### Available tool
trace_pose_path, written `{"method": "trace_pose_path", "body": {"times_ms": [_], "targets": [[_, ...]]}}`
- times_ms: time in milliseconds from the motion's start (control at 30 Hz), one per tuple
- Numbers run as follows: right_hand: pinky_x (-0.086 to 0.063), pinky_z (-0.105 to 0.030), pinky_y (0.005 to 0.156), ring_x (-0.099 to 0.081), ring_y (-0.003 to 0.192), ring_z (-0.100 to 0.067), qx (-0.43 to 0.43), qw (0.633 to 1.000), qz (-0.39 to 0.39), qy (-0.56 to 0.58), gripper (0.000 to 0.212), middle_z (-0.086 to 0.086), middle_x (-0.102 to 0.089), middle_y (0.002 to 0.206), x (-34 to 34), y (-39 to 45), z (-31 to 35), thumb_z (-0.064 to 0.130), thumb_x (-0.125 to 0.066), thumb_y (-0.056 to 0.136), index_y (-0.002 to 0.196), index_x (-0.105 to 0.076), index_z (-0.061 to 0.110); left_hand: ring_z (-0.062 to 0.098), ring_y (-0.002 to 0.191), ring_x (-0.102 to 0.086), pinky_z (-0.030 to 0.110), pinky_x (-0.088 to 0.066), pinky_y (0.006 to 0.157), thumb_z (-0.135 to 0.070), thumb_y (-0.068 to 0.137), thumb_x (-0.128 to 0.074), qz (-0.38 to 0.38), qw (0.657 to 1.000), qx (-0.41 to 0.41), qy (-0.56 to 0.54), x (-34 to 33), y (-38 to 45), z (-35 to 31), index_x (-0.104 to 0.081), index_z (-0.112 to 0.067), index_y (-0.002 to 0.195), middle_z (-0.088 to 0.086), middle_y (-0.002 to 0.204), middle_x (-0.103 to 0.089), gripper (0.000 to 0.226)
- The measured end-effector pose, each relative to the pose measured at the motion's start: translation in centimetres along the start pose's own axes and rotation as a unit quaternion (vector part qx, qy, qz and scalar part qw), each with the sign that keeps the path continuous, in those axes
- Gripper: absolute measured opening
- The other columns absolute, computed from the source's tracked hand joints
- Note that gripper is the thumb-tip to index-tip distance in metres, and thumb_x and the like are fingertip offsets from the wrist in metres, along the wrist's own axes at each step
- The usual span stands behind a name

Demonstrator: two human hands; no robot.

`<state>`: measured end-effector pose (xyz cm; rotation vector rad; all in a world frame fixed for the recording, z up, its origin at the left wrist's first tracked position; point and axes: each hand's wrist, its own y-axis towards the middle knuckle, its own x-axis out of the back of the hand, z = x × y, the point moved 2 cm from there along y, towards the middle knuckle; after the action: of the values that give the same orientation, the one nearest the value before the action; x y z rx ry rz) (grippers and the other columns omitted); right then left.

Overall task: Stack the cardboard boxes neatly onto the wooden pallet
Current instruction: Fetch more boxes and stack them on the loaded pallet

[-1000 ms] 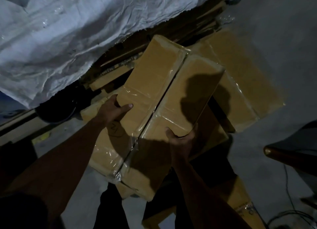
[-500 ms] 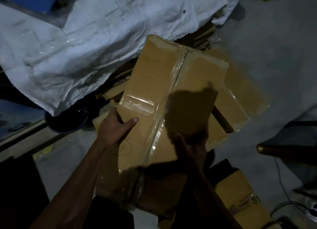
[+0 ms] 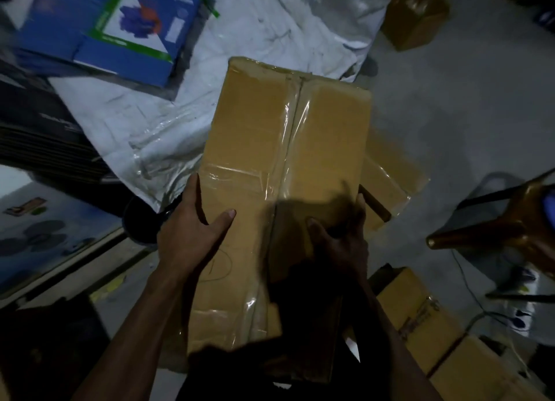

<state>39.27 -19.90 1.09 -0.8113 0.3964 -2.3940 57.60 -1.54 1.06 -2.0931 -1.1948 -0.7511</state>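
at the centre of the frame you have the taped cardboard box (image 3: 282, 172) held up off the floor, long side running away from you; your left hand (image 3: 192, 235) clamps its left edge with the thumb laid across the top face, and your right hand (image 3: 342, 238) grips the right edge in shadow, fingers wrapped over the side. no wooden pallet can be made out from here, so i judge you are mid-carry. to do this step well, keep both hands level so the box stays flat, find the pallet before you lower, and set the box square against whatever is already stacked. mind the glossy tape under your left thumb, which looks slippery, and the second box (image 3: 387, 184) lying just below and right of the one you hold. more boxes (image 3: 420, 316) wait at lower right, and another box (image 3: 414, 19) sits at upper right. compared with a second ago, the box has come up and swung straighter in the frame, your view has lifted, and the white sheet (image 3: 270, 34) now shows a blue printed carton (image 3: 99, 25) at upper left that was out of sight; your grip on both edges has stayed the same
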Motion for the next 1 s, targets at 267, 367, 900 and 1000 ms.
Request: {"method": "trace_pose_path", "body": {"times_ms": [267,367,900,1000], "targets": [[-0.046,-0.042,0.103,-0.058,0.120,-0.029,0.124,0.991,0.042,-0.039,0.104,-0.004,-0.051,0.145,0.5,-5.0,1.9,0.051,-0.076,0.082,0.157,-0.004,0.041,0.026,0.119,-0.058,0.047,-0.047,0.095,-0.069,0.077,-0.058,-0.079,0.996,0.027,-0.023,4.6,-8.3,1.3,-0.012,-0.062,0.144,-0.009,0.137,-0.057,0.081],[-0.048,-0.045,0.104,-0.056,0.118,-0.019,0.159,0.984,0.079,-0.029,0.102,0.007,-0.052,0.140,0.1,-6.9,2.0,0.042,-0.078,0.082,0.156,-0.007,0.043,0.028,0.120,-0.057,0.049,-0.048,0.095,-0.076,0.072,-0.049,-0.121,0.991,0.058,-0.024,5.6,-12.1,2.8,-0.009,-0.060,0.147,-0.006,0.140,-0.056,0.086],[-0.045,-0.056,0.103,-0.054,0.125,-0.029,0.299,0.890,0.315,-0.135,0.100,0.003,-0.051,0.145,-8.2,-22.3,2.5,0.061,-0.075,0.074,0.144,-0.004,0.064,0.028,0.120,-0.058,0.046,-0.049,0.097,-0.065,0.082,-0.056,-0.350,0.899,0.255,-0.057,11.6,-35.8,12.0,-0.015,-0.053,0.149,-0.004,0.138,-0.058,0.079],[-0.043,-0.052,0.105,-0.052,0.127,-0.031,0.330,0.866,0.340,-0.161,0.098,0.000,-0.050,0.146,-11.2,-26.6,2.3,0.055,-0.075,0.079,0.149,-0.007,0.056,0.028,0.118,-0.060,0.045,-0.049,0.095,-0.068,0.080,-0.052,-0.383,0.873,0.296,-0.063,12.8,-40.4,14.9,-0.013,-0.050,0.150,-0.004,0.138,-0.059,0.082]]}}
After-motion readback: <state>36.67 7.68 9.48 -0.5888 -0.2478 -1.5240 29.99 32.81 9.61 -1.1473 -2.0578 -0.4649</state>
